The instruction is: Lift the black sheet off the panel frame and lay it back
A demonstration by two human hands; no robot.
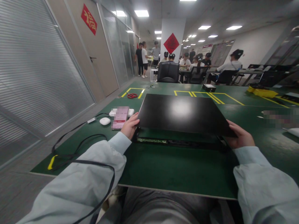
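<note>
Between my two hands is a flat black screen panel (182,113), held by its left and right edges, with a ceiling light mirrored in its glossy face. My left hand (130,126) grips the left edge, thumb on top. At the right near corner, my right hand (240,135) is closed on the panel, its thumb along the edge. Below the panel's near edge shows a dark frame (193,144) with a green circuit strip (151,141) at its left part. The panel covers the rest of that frame, and the fingers underneath are hidden.
A green table (177,174) spreads beneath. To the left lie a phone (120,117), a white rounded object (105,121) and a black cord (91,161) crossing my left sleeve. Red-handled scissors (132,95) lie beyond. Several people sit or stand farther off.
</note>
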